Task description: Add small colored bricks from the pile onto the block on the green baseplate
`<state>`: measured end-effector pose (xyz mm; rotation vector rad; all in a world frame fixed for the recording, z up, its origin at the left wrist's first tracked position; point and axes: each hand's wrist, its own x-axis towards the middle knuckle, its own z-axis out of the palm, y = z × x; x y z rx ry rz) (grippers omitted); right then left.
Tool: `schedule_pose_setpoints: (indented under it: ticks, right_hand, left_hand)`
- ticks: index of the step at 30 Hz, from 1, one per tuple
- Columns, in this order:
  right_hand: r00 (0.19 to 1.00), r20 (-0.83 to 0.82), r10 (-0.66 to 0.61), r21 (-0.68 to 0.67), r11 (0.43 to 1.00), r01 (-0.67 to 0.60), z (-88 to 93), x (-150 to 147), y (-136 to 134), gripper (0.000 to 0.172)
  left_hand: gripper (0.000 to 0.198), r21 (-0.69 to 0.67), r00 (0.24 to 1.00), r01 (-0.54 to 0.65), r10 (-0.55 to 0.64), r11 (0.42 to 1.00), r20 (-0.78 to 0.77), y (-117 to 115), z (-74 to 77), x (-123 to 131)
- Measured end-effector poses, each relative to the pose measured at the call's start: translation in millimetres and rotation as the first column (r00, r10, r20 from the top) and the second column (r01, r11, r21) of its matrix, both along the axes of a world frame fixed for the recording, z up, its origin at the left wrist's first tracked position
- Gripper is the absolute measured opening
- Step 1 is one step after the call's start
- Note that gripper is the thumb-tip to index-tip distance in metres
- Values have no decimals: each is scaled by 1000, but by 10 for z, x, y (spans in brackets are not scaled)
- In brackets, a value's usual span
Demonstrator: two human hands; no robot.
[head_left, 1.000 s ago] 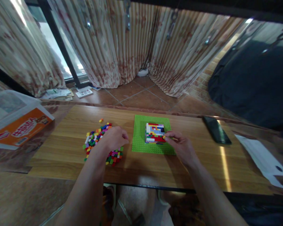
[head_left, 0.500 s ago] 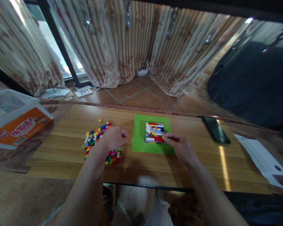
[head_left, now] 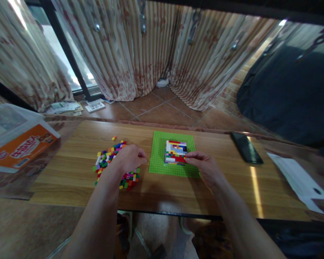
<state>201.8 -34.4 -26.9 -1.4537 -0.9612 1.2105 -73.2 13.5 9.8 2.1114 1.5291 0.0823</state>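
A block of many-coloured toy bricks [head_left: 175,151] stands on a green studded baseplate [head_left: 158,163]. My right hand [head_left: 202,163] is at the near right corner of this block, thumb and finger pinched together on a small toy brick that their tips mostly hide. My left hand [head_left: 131,158] hovers at the right side of a loose heap of small toy bricks [head_left: 105,158] and covers part of it. Its fingers are curled together, and whatever they may hold is too small to make out.
A black phone [head_left: 247,147] and a white sheet [head_left: 297,178] lie to the right on the wooden table [head_left: 70,165]. At the far left is a clear plastic tub with an orange label [head_left: 24,145]. Curtains [head_left: 140,54] hang beyond the table.
The yellow brick that showed at my right fingertips is no longer distinct; those fingers are still at the block's corner. My left hand has hardly moved. The whole view has shifted slightly.
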Motion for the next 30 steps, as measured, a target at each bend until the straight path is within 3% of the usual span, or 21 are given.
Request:
schedule_pose_setpoints:
  ticks: [13, 30]
  right_hand:
    - [997, 44, -66, 10, 998, 66, -31, -1, -1, 37]
    - [994, 100, -51, 32, 998, 48, -47, -23, 37, 33]
  left_hand:
    - [28, 45, 999, 44, -43, 998, -25, -3, 12, 7]
    - [28, 66, 999, 48, -48, 997, -4, -4, -1, -1]
